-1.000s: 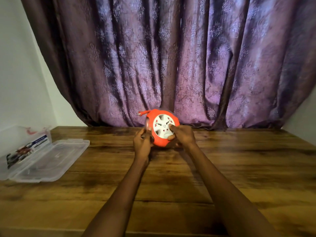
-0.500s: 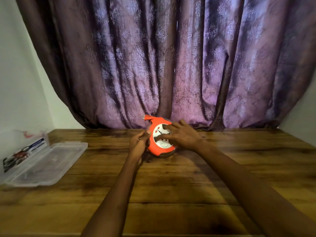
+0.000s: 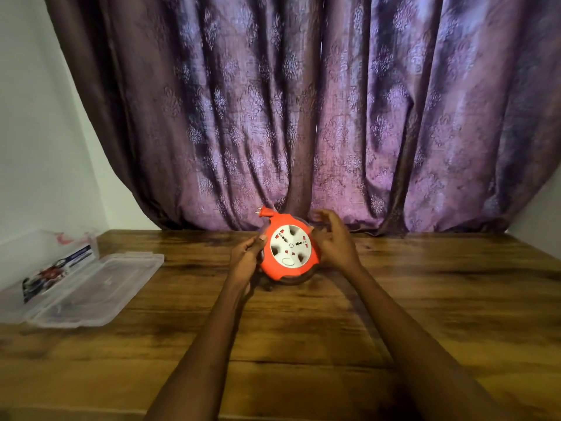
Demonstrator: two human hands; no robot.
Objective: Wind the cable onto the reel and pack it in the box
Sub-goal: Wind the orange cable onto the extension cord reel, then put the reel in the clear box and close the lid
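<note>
An orange cable reel [image 3: 274, 267] with a white socket face stands tilted on the wooden table [image 3: 303, 329], near the far edge. Its orange plug [image 3: 266, 211] sticks out at the top left. No loose cable shows. My left hand [image 3: 246, 259] grips the reel's left rim. My right hand [image 3: 333, 241] sits against the reel's right side with the fingers spread and loosely bent; it is blurred. A clear plastic box [image 3: 100, 287] lies open at the left of the table, its lid [image 3: 39, 268] leaning on the wall.
A purple patterned curtain [image 3: 303, 117] hangs right behind the table's far edge. White walls close in both the left and right sides. Printed packaging shows inside the box lid.
My right hand has come off the white socket face and moved to the reel's right side. The reel face has turned and now tilts more toward me.
</note>
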